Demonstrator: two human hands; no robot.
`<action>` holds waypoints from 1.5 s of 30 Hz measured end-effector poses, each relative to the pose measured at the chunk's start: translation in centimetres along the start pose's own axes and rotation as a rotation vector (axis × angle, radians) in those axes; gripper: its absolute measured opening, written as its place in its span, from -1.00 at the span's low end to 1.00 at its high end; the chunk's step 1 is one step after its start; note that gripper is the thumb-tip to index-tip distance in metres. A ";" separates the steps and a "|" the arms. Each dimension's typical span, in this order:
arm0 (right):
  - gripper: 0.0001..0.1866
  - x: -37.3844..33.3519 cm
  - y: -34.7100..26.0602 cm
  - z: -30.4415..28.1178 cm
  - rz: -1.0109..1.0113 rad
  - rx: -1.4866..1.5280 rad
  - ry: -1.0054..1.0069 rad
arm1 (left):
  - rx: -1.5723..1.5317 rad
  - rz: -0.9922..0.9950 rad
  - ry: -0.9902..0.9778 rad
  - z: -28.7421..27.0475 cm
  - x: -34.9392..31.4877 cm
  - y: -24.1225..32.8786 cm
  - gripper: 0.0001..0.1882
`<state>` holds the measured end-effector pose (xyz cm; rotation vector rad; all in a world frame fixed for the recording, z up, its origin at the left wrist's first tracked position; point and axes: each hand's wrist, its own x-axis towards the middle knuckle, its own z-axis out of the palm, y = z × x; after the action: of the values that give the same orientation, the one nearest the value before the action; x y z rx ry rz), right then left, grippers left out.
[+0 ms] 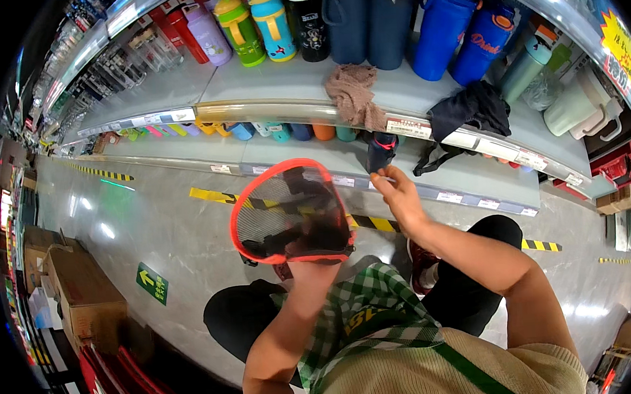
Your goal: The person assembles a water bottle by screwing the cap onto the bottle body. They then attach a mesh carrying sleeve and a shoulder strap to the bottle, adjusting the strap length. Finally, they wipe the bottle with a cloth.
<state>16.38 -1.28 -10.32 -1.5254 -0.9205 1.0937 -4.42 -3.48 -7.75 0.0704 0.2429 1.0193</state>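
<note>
My left hand (314, 272) is raised in front of my lap, mostly hidden behind a black mesh piece with a red-orange rim (287, 206). The piece appears to be in its grip, though the fingers cannot be made out. My right hand (402, 197) reaches to the lower shelf, fingers partly bent and apart. Its fingertips are at the lower end of a small dark bottle (380, 153) with a red band near its top; whether they touch cannot be told. A brown cloth (356, 92) hangs over the upper shelf edge above the bottle.
The upper shelf (271, 83) carries several bottles and tumblers. A black fabric item with a strap (470, 113) drapes over its edge at right. Colourful cups line the lower shelf (217, 149). Cardboard boxes (84, 286) and red baskets (124, 386) stand at left.
</note>
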 end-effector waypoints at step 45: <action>-0.53 -11.7 -15.8 -13.8 -0.734 0.916 0.022 | 0.259 0.243 -0.034 1.9 1.6 3.0 -0.39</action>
<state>25.64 -12.94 8.52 -0.3819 -0.7051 0.7601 -5.66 -0.40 -5.65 0.3592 0.3409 1.2223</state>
